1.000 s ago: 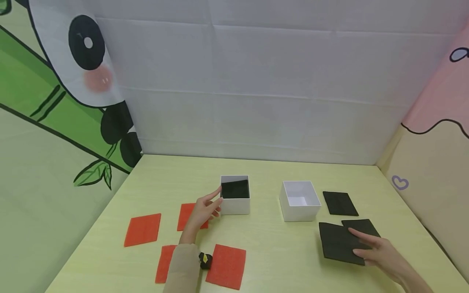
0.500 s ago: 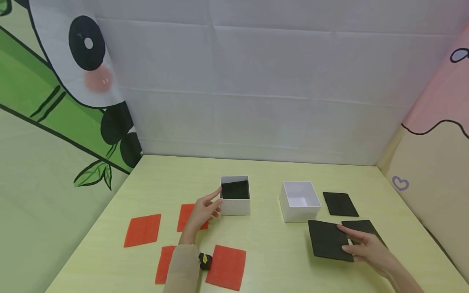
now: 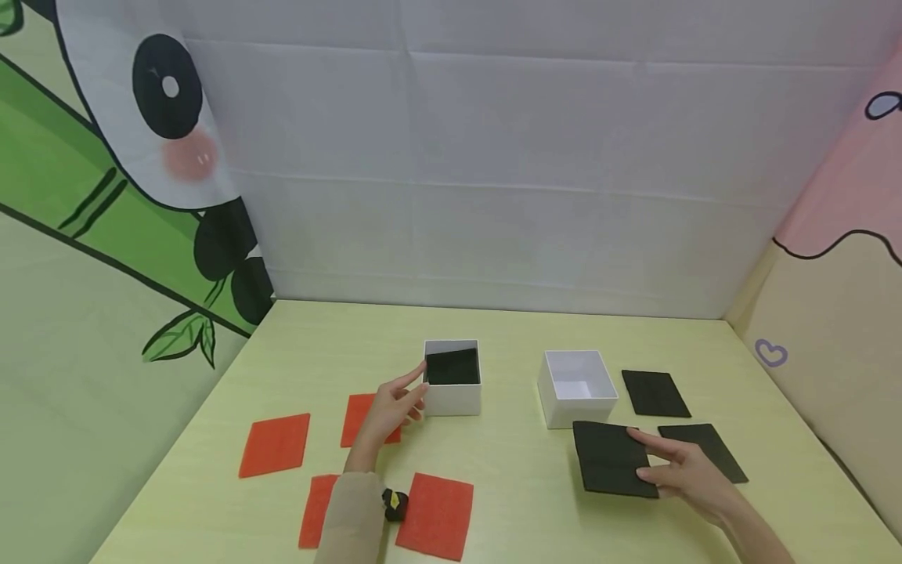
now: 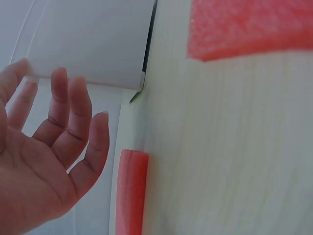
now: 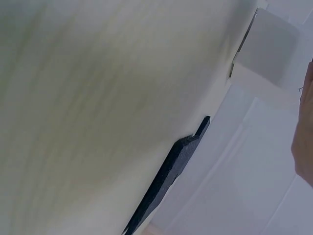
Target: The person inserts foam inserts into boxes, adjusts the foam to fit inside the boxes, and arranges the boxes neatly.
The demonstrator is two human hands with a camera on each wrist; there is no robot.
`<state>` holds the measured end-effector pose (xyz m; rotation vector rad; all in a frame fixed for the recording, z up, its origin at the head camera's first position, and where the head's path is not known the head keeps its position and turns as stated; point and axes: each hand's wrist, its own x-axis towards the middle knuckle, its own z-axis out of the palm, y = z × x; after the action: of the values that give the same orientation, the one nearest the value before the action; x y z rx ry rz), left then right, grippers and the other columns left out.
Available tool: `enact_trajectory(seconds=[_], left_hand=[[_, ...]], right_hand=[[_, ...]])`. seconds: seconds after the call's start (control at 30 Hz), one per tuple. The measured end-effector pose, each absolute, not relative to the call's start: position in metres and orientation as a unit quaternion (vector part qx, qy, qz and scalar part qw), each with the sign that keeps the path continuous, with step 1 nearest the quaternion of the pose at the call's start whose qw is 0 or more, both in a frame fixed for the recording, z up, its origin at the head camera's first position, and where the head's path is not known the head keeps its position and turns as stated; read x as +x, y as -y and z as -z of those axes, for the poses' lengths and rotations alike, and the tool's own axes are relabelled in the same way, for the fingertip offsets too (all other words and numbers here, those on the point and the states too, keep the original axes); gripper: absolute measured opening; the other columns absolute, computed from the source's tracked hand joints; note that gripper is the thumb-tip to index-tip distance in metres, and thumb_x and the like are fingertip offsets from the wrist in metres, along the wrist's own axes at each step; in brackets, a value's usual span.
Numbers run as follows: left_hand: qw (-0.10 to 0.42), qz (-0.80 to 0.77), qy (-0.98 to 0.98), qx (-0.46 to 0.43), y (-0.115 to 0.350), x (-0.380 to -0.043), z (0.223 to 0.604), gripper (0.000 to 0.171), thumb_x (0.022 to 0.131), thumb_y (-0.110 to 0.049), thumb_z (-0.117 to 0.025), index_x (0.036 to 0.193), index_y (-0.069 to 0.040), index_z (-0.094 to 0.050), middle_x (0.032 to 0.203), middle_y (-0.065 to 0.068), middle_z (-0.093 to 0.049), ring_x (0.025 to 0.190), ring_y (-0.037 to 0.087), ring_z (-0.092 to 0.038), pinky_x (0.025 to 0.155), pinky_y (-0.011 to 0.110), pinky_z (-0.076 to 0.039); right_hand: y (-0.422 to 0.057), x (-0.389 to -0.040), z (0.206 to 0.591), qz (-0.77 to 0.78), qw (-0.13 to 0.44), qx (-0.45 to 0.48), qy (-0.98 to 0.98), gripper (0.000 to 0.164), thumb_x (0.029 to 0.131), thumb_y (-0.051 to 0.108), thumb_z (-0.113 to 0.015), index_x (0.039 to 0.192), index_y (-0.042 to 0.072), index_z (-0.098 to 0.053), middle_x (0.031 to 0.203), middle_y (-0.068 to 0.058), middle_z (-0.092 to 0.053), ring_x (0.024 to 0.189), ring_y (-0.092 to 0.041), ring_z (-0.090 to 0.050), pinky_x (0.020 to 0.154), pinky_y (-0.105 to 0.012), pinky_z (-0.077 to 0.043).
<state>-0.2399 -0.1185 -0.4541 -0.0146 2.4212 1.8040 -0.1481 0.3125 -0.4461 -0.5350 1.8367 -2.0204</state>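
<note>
My right hand pinches a folded black cloth by its right side, thumb and forefinger on it, above the table near the right white box. In the right wrist view only an edge of my right hand shows. My left hand holds the near left corner of the left white box with thumb and forefinger. Inside that box a black cloth lies slanted. The left wrist view shows the other fingers of my left hand curving loosely beside the box wall.
Two black cloths, one farther back and one nearer, lie at the right. Several red cloths lie at the left, including a far-left one and a front one. A pale backdrop stands behind the table.
My right hand has moved left with the black cloth, toward the front of the right white box, uncovering the nearer black cloth on the table. My left hand stays at its box.
</note>
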Motion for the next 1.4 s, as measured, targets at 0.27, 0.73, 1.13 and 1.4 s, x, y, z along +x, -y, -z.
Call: enact_trajectory(seconds=[0.27, 0.73, 1.13, 1.4], left_hand=[[0.057, -0.6, -0.798, -0.005, 0.119, -0.241, 0.454, 0.047, 0.087, -0.029, -0.058, 0.132, -0.026, -0.045, 0.072, 0.008, -0.058, 0.06, 0.021, -0.057, 0.057, 0.03, -0.045], [0.056, -0.604, -0.795, 0.002, 0.118, -0.241, 0.453, 0.048, 0.087, -0.03, -0.059, 0.132, -0.026, -0.045, 0.072, 0.009, -0.058, 0.06, 0.021, -0.056, 0.056, 0.03, -0.044], [0.059, -0.6, -0.798, 0.003, 0.119, -0.241, 0.454, 0.049, 0.085, -0.031, -0.06, 0.132, -0.025, -0.046, 0.073, 0.009, -0.058, 0.061, 0.021, -0.057, 0.055, 0.029, -0.043], [0.056, -0.592, -0.804, 0.003, 0.117, -0.235, 0.442, 0.047, 0.087, -0.025, -0.059, 0.132, -0.02, -0.046, 0.072, 0.009, -0.057, 0.061, 0.023, -0.057, 0.057, 0.031, -0.044]], right_hand=[[-0.301, -0.153, 0.443, 0.701, 0.175, -0.177, -0.669, 0.053, 0.083, -0.008, -0.053, 0.122, 0.028, -0.055, 0.121, 0.022, -0.048, 0.05, -0.003, -0.034, 0.045, -0.02, -0.031], [-0.28, -0.163, 0.439, 0.667, 0.169, -0.156, -0.708, 0.051, 0.082, -0.001, -0.06, 0.13, 0.006, -0.047, 0.128, -0.039, -0.028, 0.048, -0.003, -0.034, 0.047, -0.018, -0.035], [-0.253, -0.174, 0.433, 0.659, 0.17, -0.14, -0.72, 0.061, 0.08, 0.002, -0.064, 0.129, -0.014, -0.032, 0.128, -0.041, -0.027, 0.049, -0.003, -0.04, 0.048, -0.018, -0.041], [-0.235, -0.178, 0.428, 0.653, 0.167, -0.141, -0.725, 0.061, 0.079, 0.003, -0.065, 0.13, -0.012, -0.034, 0.125, -0.037, -0.036, 0.049, -0.003, -0.045, 0.05, -0.021, -0.045]])
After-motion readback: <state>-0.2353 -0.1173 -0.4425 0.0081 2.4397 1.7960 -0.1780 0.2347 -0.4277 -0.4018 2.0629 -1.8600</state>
